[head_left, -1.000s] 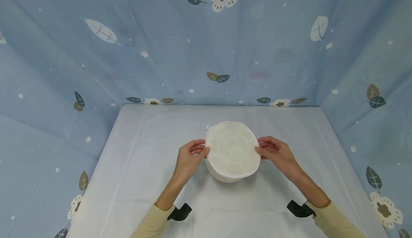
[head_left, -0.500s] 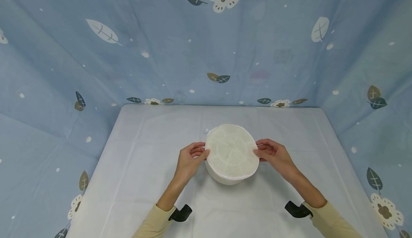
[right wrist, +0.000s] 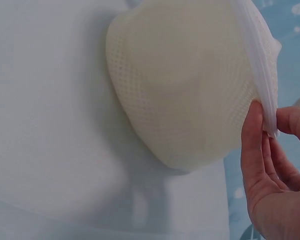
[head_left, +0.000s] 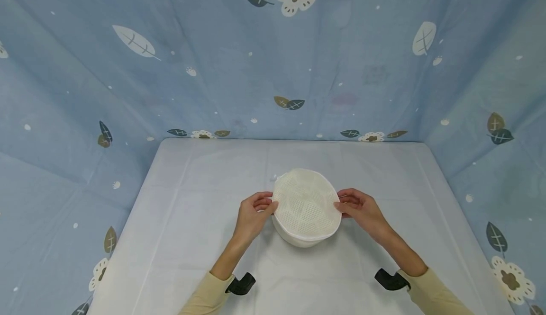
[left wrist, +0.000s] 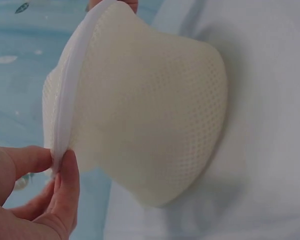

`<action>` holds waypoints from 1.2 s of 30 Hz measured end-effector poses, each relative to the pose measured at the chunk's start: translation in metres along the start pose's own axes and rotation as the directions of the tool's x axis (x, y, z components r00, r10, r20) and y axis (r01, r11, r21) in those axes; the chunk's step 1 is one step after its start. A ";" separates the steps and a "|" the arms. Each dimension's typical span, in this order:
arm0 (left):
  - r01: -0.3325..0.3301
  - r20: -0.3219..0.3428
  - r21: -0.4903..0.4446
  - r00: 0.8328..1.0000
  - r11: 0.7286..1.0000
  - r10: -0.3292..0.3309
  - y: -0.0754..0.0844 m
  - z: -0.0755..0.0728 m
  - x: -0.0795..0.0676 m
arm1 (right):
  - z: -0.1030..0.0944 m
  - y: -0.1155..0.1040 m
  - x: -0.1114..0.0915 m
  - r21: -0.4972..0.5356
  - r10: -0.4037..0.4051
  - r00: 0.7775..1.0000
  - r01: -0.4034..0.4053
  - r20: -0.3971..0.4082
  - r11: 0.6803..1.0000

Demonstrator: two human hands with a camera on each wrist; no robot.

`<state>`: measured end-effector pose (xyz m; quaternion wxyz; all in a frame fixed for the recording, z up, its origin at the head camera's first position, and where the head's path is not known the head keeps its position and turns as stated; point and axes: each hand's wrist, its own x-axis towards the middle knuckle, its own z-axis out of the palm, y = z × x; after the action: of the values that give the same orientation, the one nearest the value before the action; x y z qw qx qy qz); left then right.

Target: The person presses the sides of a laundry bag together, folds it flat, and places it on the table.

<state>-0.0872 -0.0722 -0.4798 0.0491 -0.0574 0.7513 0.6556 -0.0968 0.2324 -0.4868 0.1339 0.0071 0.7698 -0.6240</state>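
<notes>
A round, cream mesh laundry bag with a white edge band is held near the middle of the table in the head view. My left hand pinches the band on the bag's left side between thumb and fingers. On the opposite side my right hand pinches the same band. Both wrist views show the mesh body bulging out below the white band. Its underside lies close to the tabletop; I cannot tell whether it touches. The inside of the bag is hidden.
White cloth covers the table. Blue fabric printed with leaves and flowers hangs behind it and along both sides. A black wrist mount sits at the left sleeve and another black mount at the right.
Both hands and the laundry bag have shifted slightly toward me. The right hand has also come a little to the left, and the pinching holds stay the same.
</notes>
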 end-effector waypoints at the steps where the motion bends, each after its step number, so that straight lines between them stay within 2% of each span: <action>1: 0.000 0.001 0.000 1.000 1.000 0.000 -0.002 0.000 0.000 | 0.000 0.001 0.000 0.003 0.003 1.000 -0.003 0.001 1.000; 6: 0.014 -0.004 0.011 1.000 1.000 -0.014 -0.008 0.001 0.001 | 0.002 0.003 0.001 0.036 0.013 1.000 -0.014 0.011 0.999; 14: 0.005 -0.013 0.035 1.000 0.999 -0.005 -0.018 0.002 0.002 | 0.010 -0.008 -0.005 0.031 0.013 1.000 -0.014 0.025 0.999; 22: 0.032 -0.008 0.025 0.999 0.999 -0.032 -0.028 0.002 0.002 | 0.010 0.031 0.007 0.049 0.016 1.000 -0.017 0.020 0.999; 36: 0.021 -0.011 0.056 1.000 0.998 -0.020 -0.050 0.004 0.006 | 0.018 0.046 0.012 -0.022 0.008 1.000 -0.009 -0.006 1.000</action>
<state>-0.0858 -0.0754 -0.5304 0.0535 -0.0673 0.7690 0.6335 -0.0962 0.2232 -0.5363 0.1344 0.0107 0.7769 -0.6150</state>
